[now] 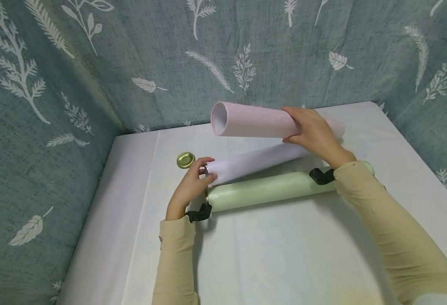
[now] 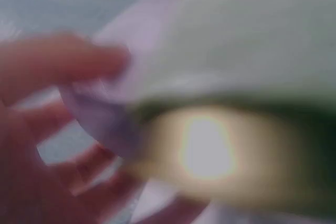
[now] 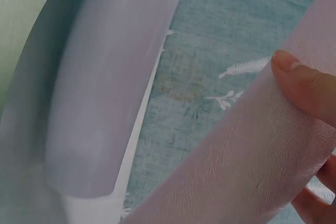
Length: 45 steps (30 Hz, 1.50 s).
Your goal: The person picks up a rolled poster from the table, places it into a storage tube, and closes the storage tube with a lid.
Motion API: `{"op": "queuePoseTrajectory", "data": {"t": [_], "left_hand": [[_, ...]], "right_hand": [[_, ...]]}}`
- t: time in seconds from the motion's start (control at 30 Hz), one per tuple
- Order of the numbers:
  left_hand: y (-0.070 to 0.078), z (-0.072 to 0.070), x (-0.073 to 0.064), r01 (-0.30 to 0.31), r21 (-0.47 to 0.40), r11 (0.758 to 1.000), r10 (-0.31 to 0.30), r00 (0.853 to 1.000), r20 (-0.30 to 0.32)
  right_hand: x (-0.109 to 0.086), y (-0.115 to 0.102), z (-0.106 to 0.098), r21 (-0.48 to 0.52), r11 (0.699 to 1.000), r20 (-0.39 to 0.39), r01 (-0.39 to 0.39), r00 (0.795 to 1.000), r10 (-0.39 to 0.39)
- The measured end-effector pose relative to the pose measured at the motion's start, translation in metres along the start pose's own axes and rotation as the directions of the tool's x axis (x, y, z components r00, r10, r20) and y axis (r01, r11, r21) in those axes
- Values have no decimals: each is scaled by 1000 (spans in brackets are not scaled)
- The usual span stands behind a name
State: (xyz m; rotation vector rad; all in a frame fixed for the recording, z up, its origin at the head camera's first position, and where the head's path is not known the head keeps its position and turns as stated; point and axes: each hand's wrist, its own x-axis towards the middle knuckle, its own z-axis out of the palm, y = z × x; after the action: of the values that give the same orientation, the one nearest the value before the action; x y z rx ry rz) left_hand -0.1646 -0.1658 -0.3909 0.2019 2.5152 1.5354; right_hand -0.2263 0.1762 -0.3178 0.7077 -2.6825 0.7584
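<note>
My right hand (image 1: 312, 130) grips a pink tube (image 1: 251, 120) around its middle, thumb on one side and fingers on the other. This tube is raised above the table, its hollow left end showing. Below it lies a lavender tube (image 1: 255, 162), partly hidden by the right hand and the pink tube. My left hand (image 1: 190, 188) holds the lavender tube's left end between thumb and fingers. Alongside, nearer me, rests a pale green tube (image 1: 269, 190). A shiny gold end (image 2: 247, 161) of the green tube shows blurred in the left wrist view.
A round gold lid (image 1: 186, 159) lies on the white-covered table (image 1: 269, 254), left of the tubes. Grey-green leaf-patterned cloth (image 1: 162, 63) hangs behind the table and on both sides. Black straps (image 1: 200, 213) sit at both wrists.
</note>
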Motion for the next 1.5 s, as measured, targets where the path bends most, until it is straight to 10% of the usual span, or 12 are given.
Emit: {"op": "queuePoseTrajectory", "data": {"t": [0.5, 0.87, 1.17, 1.5], "left_hand": [[-1, -34, -18, -5, -457, 889, -46, 994, -100], [1, -46, -28, -36, -464, 885, -15, 994, -105], [-18, -49, -24, -118, -709, 696, -79, 968, -239], [-37, -55, -25, -217, -768, 602, 21, 966, -256]], "right_hand": [[-54, 0, 13, -70, 997, -235, 25, 971, -41], [-94, 1, 30, -142, 989, -322, -39, 947, -9], [-101, 17, 45, -150, 987, -334, -48, 943, -5], [-89, 32, 56, -156, 986, -357, -61, 934, 2]]}}
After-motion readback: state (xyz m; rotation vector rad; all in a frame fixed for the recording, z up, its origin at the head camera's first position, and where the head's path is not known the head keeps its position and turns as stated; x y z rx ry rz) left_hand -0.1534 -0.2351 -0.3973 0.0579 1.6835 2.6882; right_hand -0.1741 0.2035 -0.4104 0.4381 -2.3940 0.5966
